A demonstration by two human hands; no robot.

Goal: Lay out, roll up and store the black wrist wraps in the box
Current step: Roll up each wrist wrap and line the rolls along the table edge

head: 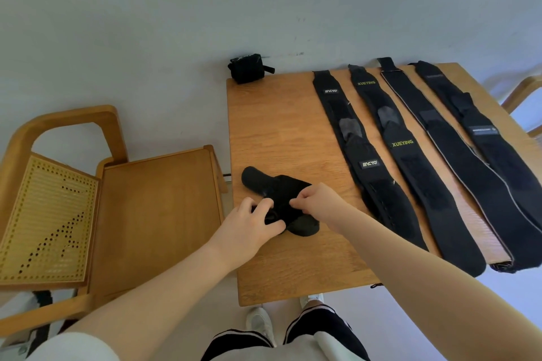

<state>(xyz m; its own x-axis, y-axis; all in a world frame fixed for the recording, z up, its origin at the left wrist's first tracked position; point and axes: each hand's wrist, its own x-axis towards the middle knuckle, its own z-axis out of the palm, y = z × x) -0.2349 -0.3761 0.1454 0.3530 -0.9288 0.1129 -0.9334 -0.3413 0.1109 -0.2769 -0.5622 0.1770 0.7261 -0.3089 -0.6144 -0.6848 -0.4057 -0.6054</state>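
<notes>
A partly rolled black wrist wrap (278, 193) lies near the left edge of the wooden table (278, 132). My left hand (249, 228) grips its near end with curled fingers and thumb. My right hand (316, 199) pinches the wrap's top from the right. Several black wraps lie flat side by side across the table's right half, among them one with a white label (360, 155) and one marked XUEYING (410, 161). A rolled black wrap (247, 67) sits at the table's far left corner. No box is visible.
A wooden chair (152, 214) with a woven cane back (44, 220) stands left of the table, its seat bare. Part of another chair (525, 94) shows at the right edge. My legs and white shoes are below the table's front edge.
</notes>
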